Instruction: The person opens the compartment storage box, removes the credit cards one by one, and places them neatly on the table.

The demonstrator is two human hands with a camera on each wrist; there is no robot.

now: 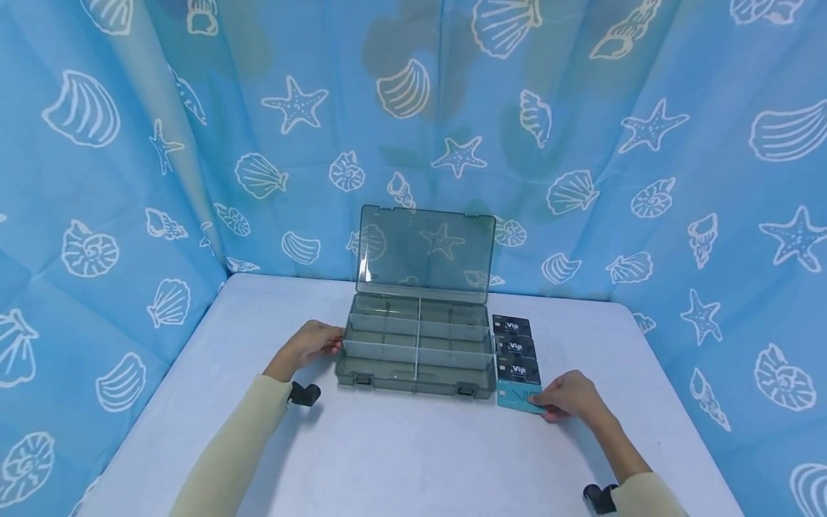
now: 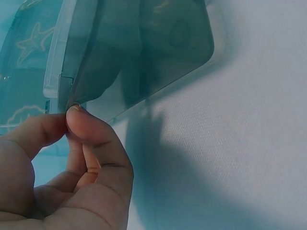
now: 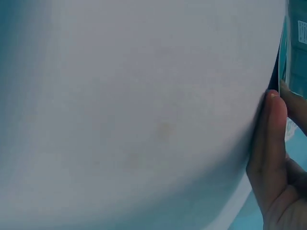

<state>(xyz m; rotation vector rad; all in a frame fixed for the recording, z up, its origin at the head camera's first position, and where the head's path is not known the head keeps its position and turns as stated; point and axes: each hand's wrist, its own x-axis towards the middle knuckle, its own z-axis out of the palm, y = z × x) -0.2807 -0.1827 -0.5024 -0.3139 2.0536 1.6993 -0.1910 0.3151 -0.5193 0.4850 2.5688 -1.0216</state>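
Note:
A smoky clear plastic compartment box (image 1: pixel 381 384) lies on the table with its hinged lid (image 1: pixel 426 251) raised at the back. At the box's left wall, my left hand (image 1: pixel 311 340) pinches the rim between thumb and finger, as the left wrist view shows up close. To the right of the box, my right hand (image 1: pixel 571 396) pinches the right end of a teal VIP card (image 1: pixel 512 395). In the right wrist view the card (image 3: pixel 282 52) appears edge-on between thumb and fingers. Three black Vip cards, the nearest (image 1: pixel 517 370) just behind the teal one, lie in an overlapping column.
Pale dividers (image 1: pixel 417 337) split the box into several compartments. Two latches (image 1: pixel 364 379) sit on its front wall. The white-covered table (image 1: pixel 413 459) is bordered by blue curtains (image 1: pixel 413 129) printed with shells and starfish. Each wrist carries a black camera mount (image 1: pixel 304 393).

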